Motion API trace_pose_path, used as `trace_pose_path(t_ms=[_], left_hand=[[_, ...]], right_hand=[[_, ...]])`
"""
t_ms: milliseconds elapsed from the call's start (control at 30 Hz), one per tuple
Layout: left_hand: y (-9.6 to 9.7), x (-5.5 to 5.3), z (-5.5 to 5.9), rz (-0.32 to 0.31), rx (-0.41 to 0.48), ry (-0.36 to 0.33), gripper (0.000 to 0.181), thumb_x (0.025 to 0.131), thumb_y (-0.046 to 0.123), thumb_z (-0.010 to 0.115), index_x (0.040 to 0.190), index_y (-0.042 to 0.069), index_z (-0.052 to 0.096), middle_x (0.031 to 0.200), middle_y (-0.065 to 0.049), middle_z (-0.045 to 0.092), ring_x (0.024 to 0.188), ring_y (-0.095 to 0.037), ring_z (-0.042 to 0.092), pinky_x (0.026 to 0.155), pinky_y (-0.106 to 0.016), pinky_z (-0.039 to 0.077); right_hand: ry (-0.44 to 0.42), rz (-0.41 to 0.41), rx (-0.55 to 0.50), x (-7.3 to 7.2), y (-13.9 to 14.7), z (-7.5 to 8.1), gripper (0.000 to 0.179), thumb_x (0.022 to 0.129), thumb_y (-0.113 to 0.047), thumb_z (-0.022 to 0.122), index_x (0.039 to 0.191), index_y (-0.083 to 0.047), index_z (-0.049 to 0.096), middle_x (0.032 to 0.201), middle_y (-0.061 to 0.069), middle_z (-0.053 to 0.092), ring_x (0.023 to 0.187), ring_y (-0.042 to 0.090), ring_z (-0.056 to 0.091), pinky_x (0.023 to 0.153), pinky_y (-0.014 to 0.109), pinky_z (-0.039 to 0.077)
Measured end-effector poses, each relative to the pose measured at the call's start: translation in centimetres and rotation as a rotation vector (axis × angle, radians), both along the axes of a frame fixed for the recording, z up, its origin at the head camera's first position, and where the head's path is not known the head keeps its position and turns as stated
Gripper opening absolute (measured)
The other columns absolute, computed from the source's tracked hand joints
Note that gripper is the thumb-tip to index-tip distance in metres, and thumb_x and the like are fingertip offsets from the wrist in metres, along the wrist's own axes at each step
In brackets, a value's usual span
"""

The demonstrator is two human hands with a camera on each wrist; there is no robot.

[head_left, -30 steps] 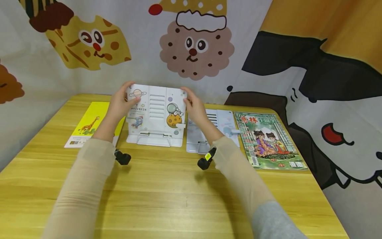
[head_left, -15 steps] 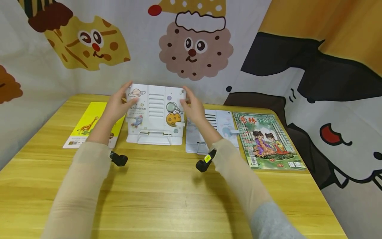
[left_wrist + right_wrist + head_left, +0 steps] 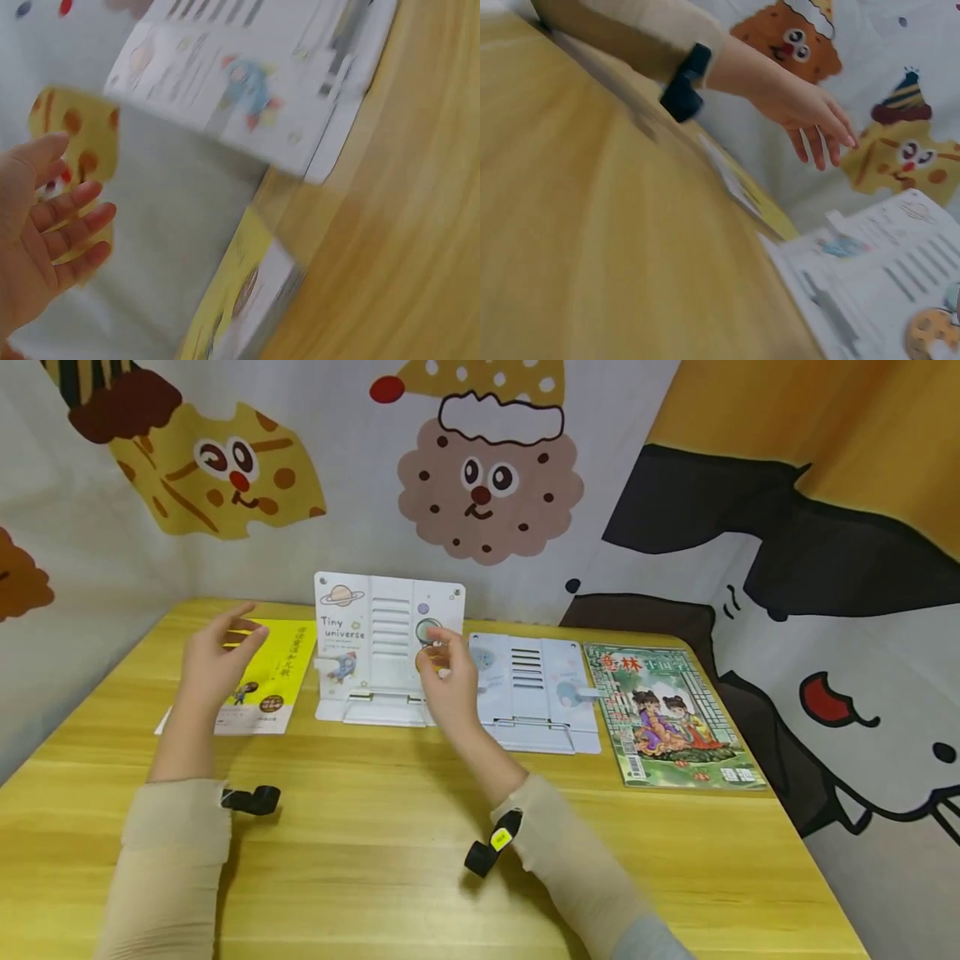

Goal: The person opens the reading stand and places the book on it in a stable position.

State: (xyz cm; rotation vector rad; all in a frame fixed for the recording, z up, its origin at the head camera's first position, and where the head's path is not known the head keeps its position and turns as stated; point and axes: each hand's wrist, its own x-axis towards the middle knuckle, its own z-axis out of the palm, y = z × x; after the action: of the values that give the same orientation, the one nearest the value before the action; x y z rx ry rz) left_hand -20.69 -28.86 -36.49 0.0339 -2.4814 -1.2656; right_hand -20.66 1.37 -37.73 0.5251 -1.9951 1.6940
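Note:
A white book stand [image 3: 390, 643] printed "Tiny universe", with a planet and a rocket, stands upright on its base at the back of the table. My left hand [image 3: 213, 660] is raised over the yellow book [image 3: 288, 668], fingers loosely bent and holding nothing. In the left wrist view its fingers [image 3: 75, 240] are spread apart from the stand. My right hand [image 3: 452, 681] is in front of the stand's right side and hides part of the astronaut picture. Its fingers are relaxed, with nothing between them.
A second, pale blue-white book stand [image 3: 536, 693] lies flat, right of the upright one. Beside it is a green illustrated magazine [image 3: 675, 718] on the wooden table [image 3: 420, 860]. A curtain with cartoon prints [image 3: 491, 485] hangs behind the table.
Both hands have let go of the upright stand's top corners. The left hand has moved left over the yellow book; the right has come down and slightly left, toward the camera.

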Motion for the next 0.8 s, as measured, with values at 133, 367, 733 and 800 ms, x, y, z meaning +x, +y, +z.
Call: trace_pose_path(t_ms=[133, 367, 733, 800], left_hand=[[-2.8, 1.2, -0.3, 0.099, 0.106, 0.034, 0.048, 0.096, 0.033, 0.056, 0.140, 0.015, 0.051, 0.105, 0.010, 0.059, 0.092, -0.005, 0.052, 0.075, -0.014, 0.039], [-6.1, 3.4, 0.0, 0.222, 0.326, 0.014, 0.045, 0.096, 0.027, 0.058, 0.139, 0.017, 0.052, 0.097, 0.021, 0.059, 0.087, 0.005, 0.055, 0.076, -0.011, 0.038], [-8.5, 4.0, -3.2, 0.204, 0.420, -0.146, 0.058, 0.093, 0.036, 0.058, 0.145, 0.016, 0.043, 0.098, 0.021, 0.057, 0.088, 0.005, 0.056, 0.073, -0.008, 0.044], [-8.7, 4.0, -3.8, 0.206, 0.417, -0.177, 0.058, 0.094, 0.036, 0.058, 0.146, 0.016, 0.041, 0.098, 0.021, 0.057, 0.087, 0.005, 0.057, 0.070, -0.008, 0.045]], right_hand=[[-0.067, 0.084, -0.024, 1.3, -2.2, -0.8, 0.028, 0.088, 0.004, 0.062, 0.116, 0.003, 0.057, 0.103, 0.016, 0.065, 0.085, 0.025, 0.062, 0.072, 0.029, 0.051], [-0.159, 0.186, -0.035, 3.1, -5.6, -1.9, 0.021, 0.088, 0.002, 0.064, 0.109, 0.005, 0.061, 0.094, 0.012, 0.067, 0.077, 0.012, 0.063, 0.070, 0.023, 0.053], [-0.345, 0.196, -0.015, 4.0, -9.7, -4.0, 0.025, 0.086, -0.003, 0.069, 0.110, -0.002, 0.064, 0.096, 0.005, 0.069, 0.075, 0.003, 0.059, 0.068, 0.019, 0.051], [-0.388, 0.206, -0.015, 4.3, -10.3, -4.0, 0.025, 0.086, -0.004, 0.069, 0.111, -0.004, 0.064, 0.098, 0.003, 0.068, 0.076, 0.002, 0.059, 0.067, 0.019, 0.051]])
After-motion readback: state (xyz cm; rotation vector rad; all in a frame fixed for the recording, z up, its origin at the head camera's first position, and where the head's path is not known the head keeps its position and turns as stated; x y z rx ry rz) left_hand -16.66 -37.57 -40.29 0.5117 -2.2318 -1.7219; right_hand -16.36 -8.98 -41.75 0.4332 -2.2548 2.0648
